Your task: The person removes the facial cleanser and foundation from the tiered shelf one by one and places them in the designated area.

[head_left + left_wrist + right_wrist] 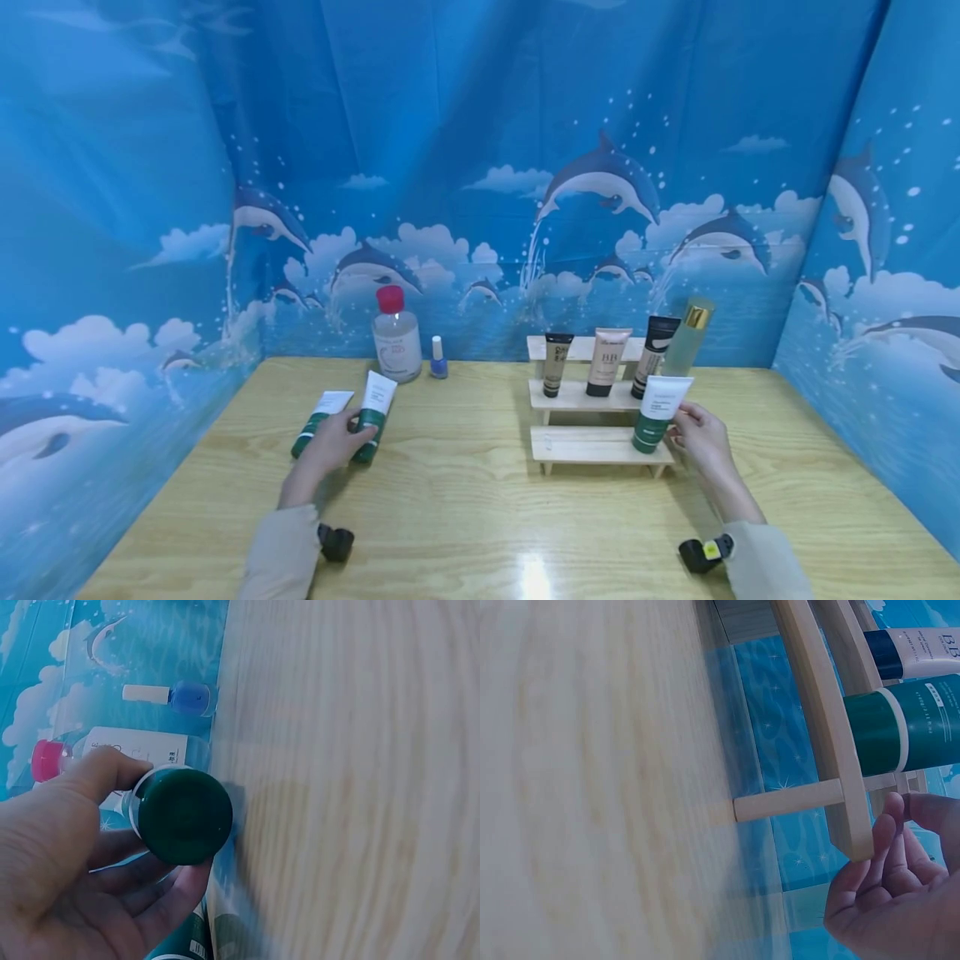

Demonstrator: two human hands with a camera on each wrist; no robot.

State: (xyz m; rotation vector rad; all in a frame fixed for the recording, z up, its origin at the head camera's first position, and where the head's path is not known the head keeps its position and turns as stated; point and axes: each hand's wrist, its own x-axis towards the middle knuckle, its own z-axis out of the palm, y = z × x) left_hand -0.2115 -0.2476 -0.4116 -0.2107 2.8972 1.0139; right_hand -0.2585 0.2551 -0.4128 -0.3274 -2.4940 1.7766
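Observation:
On the left, my left hand (334,439) grips a green-and-white squeeze tube (375,410), thumb on one side and fingers on the other. Its round green cap (185,816) faces the left wrist camera. A similar tube (315,429) lies beside that hand on the table. A third green-and-white tube (660,414) stands cap down at the right end of the bottom step of a small wooden tiered rack (592,446). My right hand (701,435) is next to it, fingers loosely curled and holding nothing, right at the end of the step (853,838).
The rack's middle step carries a black-capped gold tube (557,367), a pink BB tube (606,364) and a black tube (654,358). A gold-capped bottle (686,340) stands behind at right. At back left are a red-capped clear bottle (397,337) and blue nail polish (438,360).

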